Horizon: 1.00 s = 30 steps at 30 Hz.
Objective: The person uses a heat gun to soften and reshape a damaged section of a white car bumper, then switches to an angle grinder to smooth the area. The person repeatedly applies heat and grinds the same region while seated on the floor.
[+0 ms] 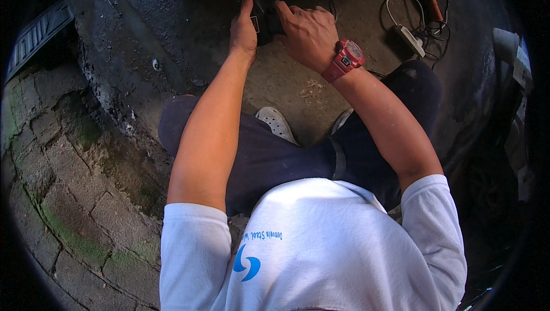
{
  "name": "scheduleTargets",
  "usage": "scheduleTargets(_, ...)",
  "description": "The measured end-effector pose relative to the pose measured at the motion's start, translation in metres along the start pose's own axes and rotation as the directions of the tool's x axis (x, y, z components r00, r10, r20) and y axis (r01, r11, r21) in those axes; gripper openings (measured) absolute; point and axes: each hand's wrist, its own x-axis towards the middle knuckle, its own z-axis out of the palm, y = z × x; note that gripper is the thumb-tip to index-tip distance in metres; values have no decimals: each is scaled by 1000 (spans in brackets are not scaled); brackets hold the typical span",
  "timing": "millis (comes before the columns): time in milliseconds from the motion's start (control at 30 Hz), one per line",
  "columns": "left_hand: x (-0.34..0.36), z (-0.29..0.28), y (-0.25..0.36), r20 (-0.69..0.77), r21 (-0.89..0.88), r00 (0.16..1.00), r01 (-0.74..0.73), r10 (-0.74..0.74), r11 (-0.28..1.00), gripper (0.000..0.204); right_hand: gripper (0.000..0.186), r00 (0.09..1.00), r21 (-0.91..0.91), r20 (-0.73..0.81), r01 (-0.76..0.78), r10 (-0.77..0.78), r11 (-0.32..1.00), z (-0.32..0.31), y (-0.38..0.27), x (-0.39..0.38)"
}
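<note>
Ahead of me, low over the dark floor, a black object (268,27) lies between my two hands; its kind is lost in shadow. My left hand (244,31) is against its left side, thumb pointing up and away, the other fingers mostly hidden behind it. A small pale rectangular outline shows beside that palm. My right hand (310,35) is curled over the right side of the object, knuckles up. On the right wrist is a red watch (345,60).
To the right on the floor lie a white power strip (409,40) with looped cables and a tool with an orange-brown section (435,10). Uneven paving stones (80,173) and a slatted grate (40,36) are at left. My clogs (275,123) stand between my bent knees.
</note>
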Motion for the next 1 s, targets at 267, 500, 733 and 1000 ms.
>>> scheduleTargets(267, 0, -2, -1, 13, 36, 1000, -2, 1, 999, 93, 67, 1000, 6, 4, 1, -1, 1000, -1, 0, 0)
scheduleTargets(500, -2, -1, 0, 17, 33, 1000, 0, 0, 999, 96, 65, 1000, 9, 16, -5, 5, 1000, 0, 1, 0)
scheduleTargets(733, -6, 1, 4, 21, 8, 1000, 2, -2, 1000, 90, 66, 1000, 12, -19, 2, -2, 1000, 2, 1, -1)
scheduleTargets(1000, -5, 1, 4, 16, 7, 1000, 4, -4, 1000, 91, 66, 1000, 1, 10, -15, 15, 1000, 1, 0, 0)
